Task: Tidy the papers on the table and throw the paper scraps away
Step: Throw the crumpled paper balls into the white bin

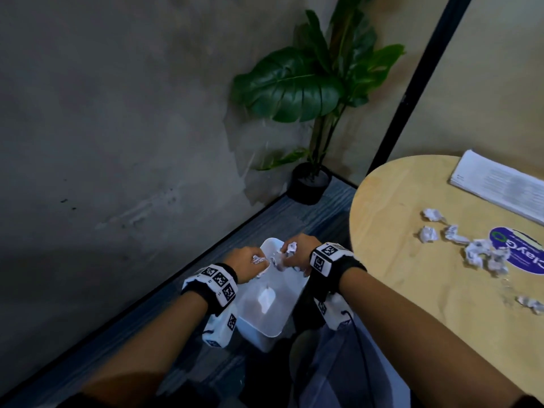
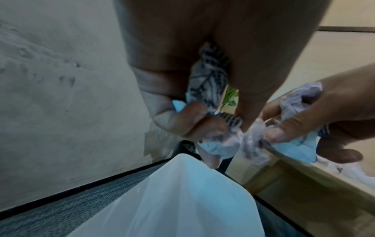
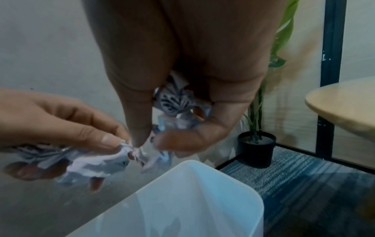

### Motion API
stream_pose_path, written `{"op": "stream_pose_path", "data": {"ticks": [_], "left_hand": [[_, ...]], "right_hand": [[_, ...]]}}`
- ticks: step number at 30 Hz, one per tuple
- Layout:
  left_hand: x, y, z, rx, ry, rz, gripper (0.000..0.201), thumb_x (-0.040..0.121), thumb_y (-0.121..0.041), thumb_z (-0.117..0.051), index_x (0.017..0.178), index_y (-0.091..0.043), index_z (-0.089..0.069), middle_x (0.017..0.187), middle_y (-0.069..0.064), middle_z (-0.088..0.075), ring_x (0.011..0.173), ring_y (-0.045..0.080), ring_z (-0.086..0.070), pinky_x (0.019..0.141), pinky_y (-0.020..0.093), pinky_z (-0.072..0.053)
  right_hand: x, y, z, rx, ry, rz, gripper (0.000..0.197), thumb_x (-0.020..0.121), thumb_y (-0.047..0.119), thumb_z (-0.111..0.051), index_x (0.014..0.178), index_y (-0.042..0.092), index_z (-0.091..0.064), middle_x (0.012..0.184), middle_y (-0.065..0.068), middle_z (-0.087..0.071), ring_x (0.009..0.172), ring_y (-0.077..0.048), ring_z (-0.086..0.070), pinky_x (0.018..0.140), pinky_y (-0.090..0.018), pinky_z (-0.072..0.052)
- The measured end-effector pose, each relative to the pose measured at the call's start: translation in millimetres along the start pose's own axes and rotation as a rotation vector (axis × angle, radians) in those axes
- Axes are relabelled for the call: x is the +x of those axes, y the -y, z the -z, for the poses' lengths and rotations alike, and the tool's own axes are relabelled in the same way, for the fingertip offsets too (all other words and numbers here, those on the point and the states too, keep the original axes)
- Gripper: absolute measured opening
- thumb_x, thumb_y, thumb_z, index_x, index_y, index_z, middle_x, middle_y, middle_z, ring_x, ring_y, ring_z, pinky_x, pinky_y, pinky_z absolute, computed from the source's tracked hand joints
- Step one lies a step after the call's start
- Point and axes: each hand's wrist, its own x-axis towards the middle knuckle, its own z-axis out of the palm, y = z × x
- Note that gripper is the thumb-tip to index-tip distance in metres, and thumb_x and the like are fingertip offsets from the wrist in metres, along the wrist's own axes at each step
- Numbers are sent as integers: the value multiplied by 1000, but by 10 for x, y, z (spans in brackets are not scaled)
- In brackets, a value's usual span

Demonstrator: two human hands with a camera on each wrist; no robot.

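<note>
Both hands hover over the far end of a white plastic bin point(image 1: 284, 316) on the floor. My left hand point(image 1: 247, 262) holds crumpled printed paper scraps point(image 2: 211, 83) in curled fingers. My right hand point(image 1: 294, 253) grips more crumpled scraps point(image 3: 174, 102), fingers bent round them. The two hands nearly touch above the bin's rim point(image 3: 205, 165). One scrap point(image 1: 266, 298) lies inside the bin. Several crumpled scraps point(image 1: 477, 251) lie on the round wooden table point(image 1: 412, 260) at right, beside a stack of printed papers point(image 1: 500, 187).
A grey concrete wall point(image 1: 117, 128) runs close on the left. A potted plant point(image 1: 312, 113) stands in the corner behind the bin. A round blue sticker point(image 1: 521, 251) lies on the table. A black frame post point(image 1: 424, 83) rises behind the table.
</note>
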Motion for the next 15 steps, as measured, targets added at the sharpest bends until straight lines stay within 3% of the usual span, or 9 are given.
{"op": "stream_pose_path", "data": {"ticks": [4, 6, 8, 11, 13, 15], "left_hand": [[128, 124, -34, -8, 29, 44, 29, 91, -33, -53, 107, -12, -64, 102, 15, -70, 83, 26, -64, 54, 22, -45], [169, 175, -53, 15, 39, 51, 32, 93, -35, -49, 108, -10, -61, 107, 16, -67, 92, 30, -64, 60, 25, -44], [203, 204, -74, 14, 51, 64, 31, 95, -37, -45, 104, -11, -60, 106, 17, -68, 96, 33, -65, 60, 24, -43], [231, 194, -104, -15, 71, 75, 32, 97, -42, -38, 97, -15, -55, 83, 8, -70, 79, 30, -68, 46, 19, -40], [241, 173, -119, -32, 67, 93, 44, 97, -49, -31, 106, -15, -56, 65, -2, -62, 62, 21, -63, 47, 19, -40], [264, 182, -145, -31, 66, 93, 50, 97, -53, -24, 121, -20, -53, 66, 4, -65, 59, 16, -59, 58, 21, -43]], "right_hand": [[208, 23, -170, -74, 28, -12, 44, 86, 33, -63, 122, 9, -62, 122, -12, -64, 107, -27, -63, 90, -32, -52], [272, -7, -254, -76, 26, -40, 46, 91, 36, -55, 130, 11, -55, 133, -11, -56, 118, -28, -56, 99, -33, -46], [346, -53, -342, -65, 40, -70, 44, 93, 41, -50, 126, 12, -57, 135, -10, -55, 122, -27, -53, 101, -32, -42], [437, -160, -442, -22, 44, -134, 36, 89, 49, -51, 93, 15, -62, 127, -12, -59, 117, -27, -54, 95, -32, -41], [475, -240, -487, 43, 23, -185, 42, 84, 52, -57, 101, 14, -60, 124, -9, -60, 114, -26, -56, 93, -31, -42], [501, -299, -536, 96, -7, -212, 48, 79, 53, -62, 110, 16, -58, 124, -7, -58, 113, -25, -56, 94, -33, -45]]}}
